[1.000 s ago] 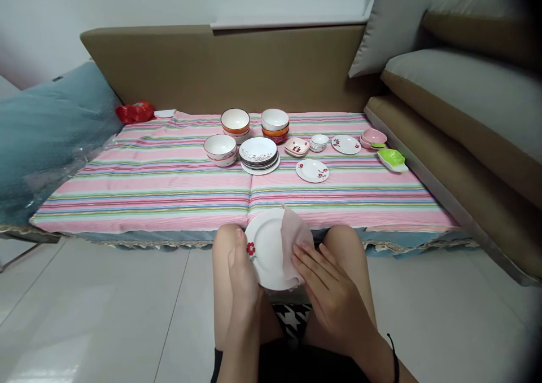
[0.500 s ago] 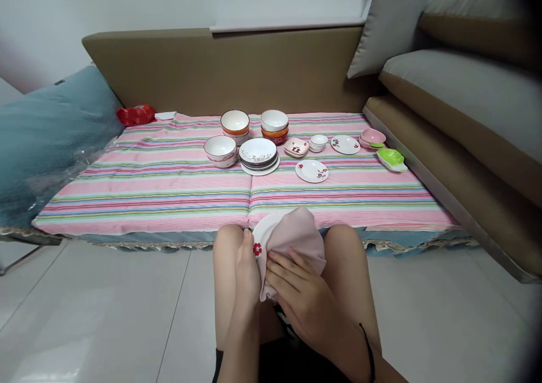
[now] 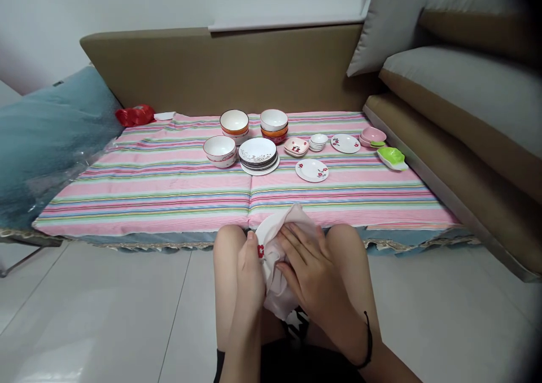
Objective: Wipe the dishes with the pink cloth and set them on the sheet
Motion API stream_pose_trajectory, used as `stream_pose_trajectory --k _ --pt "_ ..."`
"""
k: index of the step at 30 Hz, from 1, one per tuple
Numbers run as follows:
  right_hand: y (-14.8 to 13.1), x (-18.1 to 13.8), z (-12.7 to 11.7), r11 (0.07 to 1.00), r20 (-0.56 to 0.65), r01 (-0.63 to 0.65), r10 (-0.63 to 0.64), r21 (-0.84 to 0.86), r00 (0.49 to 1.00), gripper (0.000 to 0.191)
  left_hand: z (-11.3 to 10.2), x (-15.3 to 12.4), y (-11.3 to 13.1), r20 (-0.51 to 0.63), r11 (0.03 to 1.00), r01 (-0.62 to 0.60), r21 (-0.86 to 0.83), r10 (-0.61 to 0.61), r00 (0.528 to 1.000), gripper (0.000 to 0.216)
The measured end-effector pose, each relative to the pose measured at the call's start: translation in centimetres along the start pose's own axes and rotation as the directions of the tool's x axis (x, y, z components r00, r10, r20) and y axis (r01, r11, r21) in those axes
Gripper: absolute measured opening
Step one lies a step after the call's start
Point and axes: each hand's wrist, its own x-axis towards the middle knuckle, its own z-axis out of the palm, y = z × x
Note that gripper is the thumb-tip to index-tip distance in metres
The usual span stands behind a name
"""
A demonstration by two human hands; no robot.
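Observation:
My left hand grips the left rim of a white plate with a red flower, held over my knees. A pale pink cloth covers most of the plate. My right hand lies on the cloth with its fingers pressing it against the plate's face. Only the plate's upper left edge and the flower show.
On the striped pink cover ahead stand stacked bowls, a white bowl, a pile of plates, flowered saucers, small dishes and a green dish. A teal cushion lies left, sofa cushions right.
The cloth has slid from the plate's right side across its whole face, with my right hand moving left and up over it. The plate tilted slightly toward me.

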Motion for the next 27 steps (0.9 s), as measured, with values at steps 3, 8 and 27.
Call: stream_pose_trajectory --k 3,8,27 --pt "0.4 -0.4 -0.5 0.998 0.011 -0.041 0.042 -0.037 0.999 0.04 0.1 -0.1 0.1 -0.046 0.999 0.029 0.018 -0.028 0.999 0.023" --pt "0.9 -1.2 -1.5 0.997 -0.045 -0.019 0.016 -0.075 0.999 0.037 0.1 0.0 -0.7 -0.049 0.985 0.129 -0.111 -0.135 0.99 0.022" --pt "0.1 -3.4 -2.8 0.977 -0.173 0.194 -0.177 0.088 0.969 0.015 0.5 -0.6 0.6 -0.093 0.977 0.056 -0.206 -0.076 0.993 0.026"
